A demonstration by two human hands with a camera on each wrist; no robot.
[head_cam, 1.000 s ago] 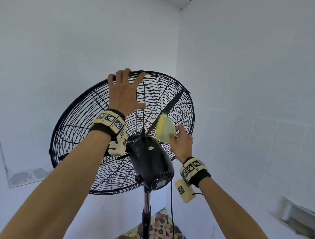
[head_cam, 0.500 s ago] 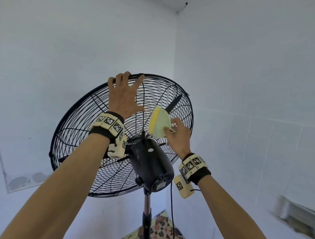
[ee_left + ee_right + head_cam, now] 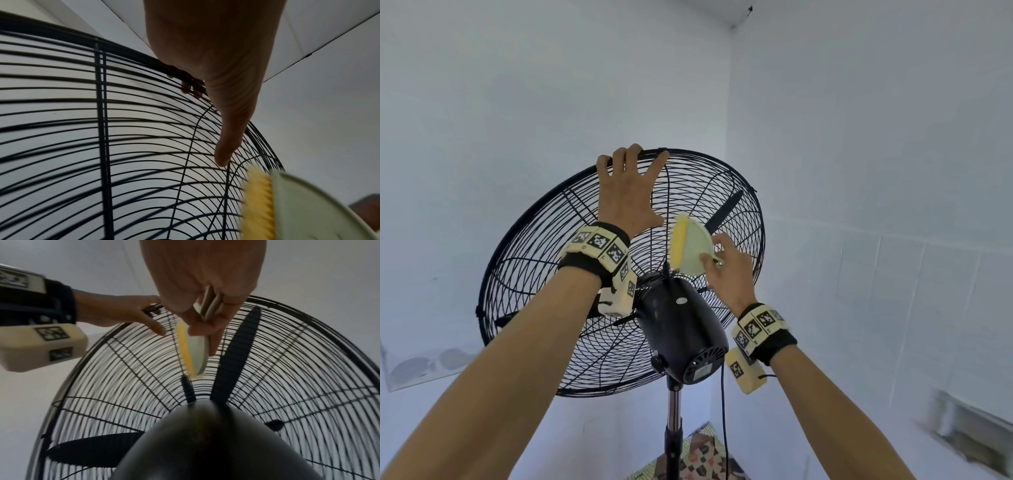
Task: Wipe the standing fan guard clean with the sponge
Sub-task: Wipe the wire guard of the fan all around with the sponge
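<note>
The black wire fan guard (image 3: pixel 534 260) faces away from me, so I see its rear side. My left hand (image 3: pixel 630 192) is at the top rim, and its fingers curl over the rim wire; the left wrist view shows the fingertips (image 3: pixel 186 88) through the wires. My right hand (image 3: pixel 729 270) pinches the handle of the sponge (image 3: pixel 690 246), a yellow pad on a pale green backing. The yellow face lies against the rear guard wires just above the motor, close to my left thumb. The right wrist view shows the sponge (image 3: pixel 185 344) edge-on against the wires beside a black blade (image 3: pixel 236 353).
The black motor housing (image 3: pixel 681 325) bulges toward me below the sponge, on a metal pole (image 3: pixel 674 411) with a black cable (image 3: pixel 722 411) hanging beside it. White walls meet in a corner close behind the fan. A patterned mat (image 3: pixel 702 455) lies at the base.
The right hand has carried the sponge up and to the left across the rear guard, from beside the motor toward the left thumb. The left hand has stayed on the top rim.
</note>
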